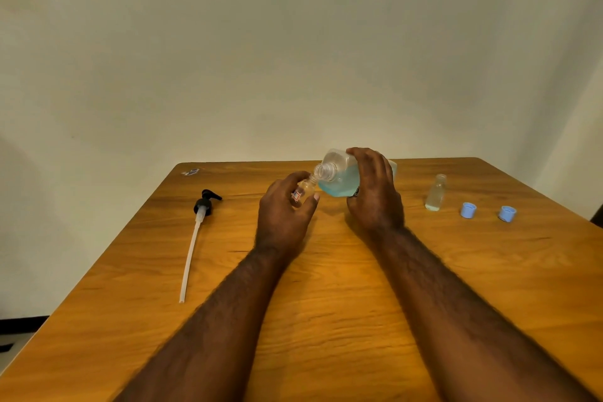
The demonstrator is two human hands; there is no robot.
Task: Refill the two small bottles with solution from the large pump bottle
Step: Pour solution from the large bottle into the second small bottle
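Note:
My right hand (375,192) grips the large clear bottle (339,174) of blue solution, tipped on its side with its open neck pointing left. My left hand (284,209) holds a small clear bottle (305,188) tilted, its mouth right at the large bottle's neck. The second small bottle (436,193) stands upright and uncapped to the right, with a little clear liquid in it. The black pump head with its long white tube (195,232) lies on the table at the left.
Two light blue caps (468,209) (507,213) lie on the wooden table (326,303) right of the standing bottle. A small scrap (191,172) sits at the far left corner. A plain wall rises behind the table's far edge.

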